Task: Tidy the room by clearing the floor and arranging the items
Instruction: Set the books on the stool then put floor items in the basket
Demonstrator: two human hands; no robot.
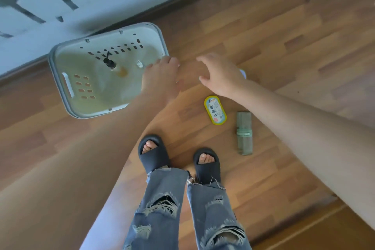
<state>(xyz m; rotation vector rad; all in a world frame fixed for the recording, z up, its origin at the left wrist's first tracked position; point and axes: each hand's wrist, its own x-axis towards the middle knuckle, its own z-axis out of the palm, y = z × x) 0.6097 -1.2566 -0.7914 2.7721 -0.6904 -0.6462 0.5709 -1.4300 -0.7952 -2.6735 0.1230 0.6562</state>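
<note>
The yellow oval tin [215, 113] lies flat on the wooden floor [284, 63], just beside the green bottle [244, 133], which lies on its side; both sit apart from the white basket [60, 79]. Inside the basket stands a dark pump bottle [109, 63].

The right hand [221, 76] hovers above the floor beyond the tin, fingers [203, 59] spread and holding nothing; a pale object shows partly behind it, too hidden to name. The left hand [162, 75] rests over the basket's near rim, fingers loose, apparently empty.

Risks, as I judge them: the bottle may roll when nudged, and the slippered feet [154, 152] stand near enough to kick it. Leaning on the rim could tip the basket.
</note>
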